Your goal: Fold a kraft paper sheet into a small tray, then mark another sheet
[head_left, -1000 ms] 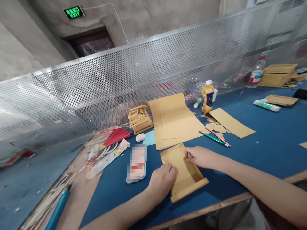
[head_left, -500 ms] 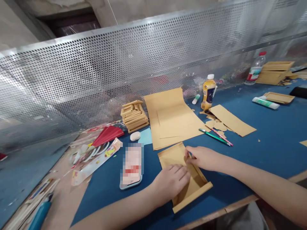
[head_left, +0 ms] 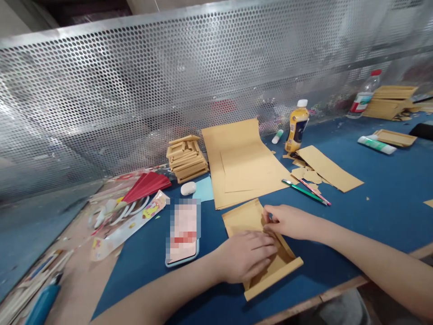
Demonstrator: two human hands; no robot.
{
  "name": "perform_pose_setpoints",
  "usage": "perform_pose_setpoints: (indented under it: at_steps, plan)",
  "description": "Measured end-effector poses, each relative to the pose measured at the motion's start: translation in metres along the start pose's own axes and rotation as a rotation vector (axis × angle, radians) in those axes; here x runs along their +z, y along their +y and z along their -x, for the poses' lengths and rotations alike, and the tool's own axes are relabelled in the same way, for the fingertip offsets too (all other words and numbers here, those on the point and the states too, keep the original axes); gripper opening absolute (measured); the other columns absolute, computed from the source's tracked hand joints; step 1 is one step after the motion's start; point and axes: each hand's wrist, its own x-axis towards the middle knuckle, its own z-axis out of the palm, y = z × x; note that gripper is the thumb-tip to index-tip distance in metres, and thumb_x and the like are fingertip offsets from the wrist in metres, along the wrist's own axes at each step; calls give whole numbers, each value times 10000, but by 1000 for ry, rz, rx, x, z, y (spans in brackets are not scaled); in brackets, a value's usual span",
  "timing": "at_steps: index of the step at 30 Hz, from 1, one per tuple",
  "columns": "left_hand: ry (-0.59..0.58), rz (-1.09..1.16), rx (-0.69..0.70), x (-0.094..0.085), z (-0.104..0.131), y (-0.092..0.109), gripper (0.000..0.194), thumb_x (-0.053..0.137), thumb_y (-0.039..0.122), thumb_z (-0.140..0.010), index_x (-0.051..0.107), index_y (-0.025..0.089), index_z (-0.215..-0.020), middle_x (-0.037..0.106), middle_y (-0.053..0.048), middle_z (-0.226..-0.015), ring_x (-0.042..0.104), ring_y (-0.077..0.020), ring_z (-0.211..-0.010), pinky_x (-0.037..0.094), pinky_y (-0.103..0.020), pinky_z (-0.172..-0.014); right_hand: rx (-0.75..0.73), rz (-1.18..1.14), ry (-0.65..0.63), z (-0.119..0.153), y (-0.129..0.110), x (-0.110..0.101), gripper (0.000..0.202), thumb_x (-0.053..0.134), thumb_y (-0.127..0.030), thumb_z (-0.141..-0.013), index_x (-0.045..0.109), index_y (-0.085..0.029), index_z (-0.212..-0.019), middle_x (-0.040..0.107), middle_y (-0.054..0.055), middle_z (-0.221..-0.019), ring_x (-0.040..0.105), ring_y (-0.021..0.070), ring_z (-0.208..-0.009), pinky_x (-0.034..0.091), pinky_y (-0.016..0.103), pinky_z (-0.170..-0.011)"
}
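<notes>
A shallow tray folded from tan kraft paper (head_left: 242, 215) lies on the blue tabletop before me, its near edge turned up into a thick rim and its right side wall partly raised. My left hand (head_left: 248, 255) rests across the middle of it, palm down, fingers stretched towards the right wall and nearly touching my other hand. With thumb and fingers closed, my right hand (head_left: 284, 221) pinches that right wall near its far end. The fingertips of both hands are partly hidden where they meet the wall.
Behind the tray lie large kraft sheets (head_left: 243, 167), with stacked paper trays (head_left: 187, 160) to their left. A phone (head_left: 182, 234) is on the left. A green pen (head_left: 304, 192), paper scraps, a yellow bottle (head_left: 297, 128) and a glue stick (head_left: 377, 144) sit rightward. Perforated metal (head_left: 152, 90) rises behind.
My left hand has slid slightly right along the tray, closer to the right wall. My right hand keeps its pinch there. The camera view has shifted a little.
</notes>
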Motion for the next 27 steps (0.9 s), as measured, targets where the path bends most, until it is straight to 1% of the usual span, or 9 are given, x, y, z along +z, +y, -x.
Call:
perform_pose_setpoints:
  at_steps: [2,6,9,16,18,20,22,25,27]
  plan:
    - [3,3,20,1,2,0,372,340,254,-966,488,150,-1292,543,-86,-1322,453,-183,-1261,310,-313,-1092,-1,12,10,0,2,0,103,564,-303,-803,513,-214,-794,579,-29,-626,495,128,-565,282,234,-531]
    - [-4,0,47,2,7,-1,453,381,216,-884,453,139,-1325,467,-91,-1398,402,-196,-1307,288,-335,-1112,-4,18,15,0,2,-1,133,555,-338,-815,523,-211,-794,596,-21,-640,501,130,-568,292,234,-532]
    - [-25,1,60,2,8,-2,504,401,204,-847,427,142,-1347,463,-82,-1402,364,-199,-1334,275,-344,-1125,-2,28,21,-1,0,-2,168,544,-367,-828,546,-203,-791,593,-18,-626,482,126,-545,289,238,-527]
    - [-29,21,55,1,8,-2,500,377,188,-837,449,158,-1331,476,-74,-1392,390,-203,-1319,294,-353,-1116,-74,-54,52,-3,-8,-9,269,509,-433,-856,592,-189,-778,447,-65,-498,357,99,-477,236,235,-478]
    - [-33,32,50,1,8,-1,502,386,177,-827,450,167,-1325,485,-71,-1384,398,-196,-1315,311,-355,-1107,-115,-70,88,-6,-11,-9,279,497,-433,-869,602,-185,-798,447,-68,-506,362,100,-485,250,236,-484]
    - [-30,37,51,-1,8,0,496,399,167,-815,465,161,-1306,484,-72,-1385,394,-188,-1317,317,-345,-1105,-148,-52,140,-11,-16,-7,274,491,-420,-881,610,-184,-811,500,-53,-550,406,107,-512,290,237,-506]
    - [-29,36,51,-2,7,0,482,412,157,-806,486,151,-1282,483,-76,-1385,392,-180,-1318,317,-330,-1104,-188,-10,205,-19,-20,-4,250,488,-381,-892,628,-180,-844,591,-12,-666,485,122,-587,353,240,-558]
    - [-27,28,61,-1,6,0,473,426,147,-797,508,125,-1262,495,-91,-1370,402,-180,-1308,308,-311,-1106,-312,108,298,-38,-25,2,233,469,-279,-911,664,-158,-949,662,77,-926,570,174,-849,419,275,-759]
    - [-20,19,64,0,6,0,462,419,150,-809,513,111,-1259,512,-102,-1350,428,-186,-1286,316,-308,-1096,-372,196,297,-52,-25,4,253,456,-230,-916,690,-143,-953,672,110,-976,564,209,-956,401,318,-862]
